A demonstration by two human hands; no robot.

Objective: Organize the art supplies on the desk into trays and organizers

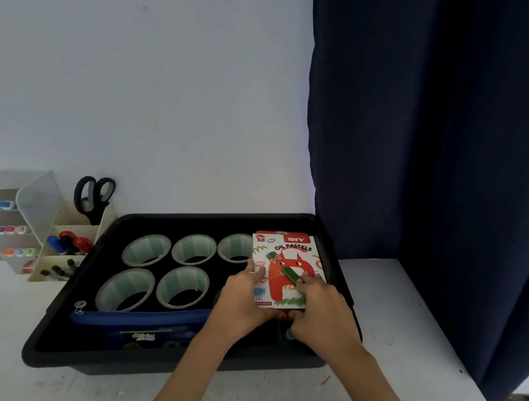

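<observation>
Both the left hand [244,299] and right hand [322,307] grip a red-and-white oil pastels box [285,268] over the black plastic tray's [59,303] right end, beside five tape rolls [182,284].

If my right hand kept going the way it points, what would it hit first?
The oil pastels box, which the right hand grips; beyond, likely the tape roll, depth unclear.

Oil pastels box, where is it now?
Head view: box at the black tray's right end, beside the tape rolls; left hand and right hand hold it.
</observation>
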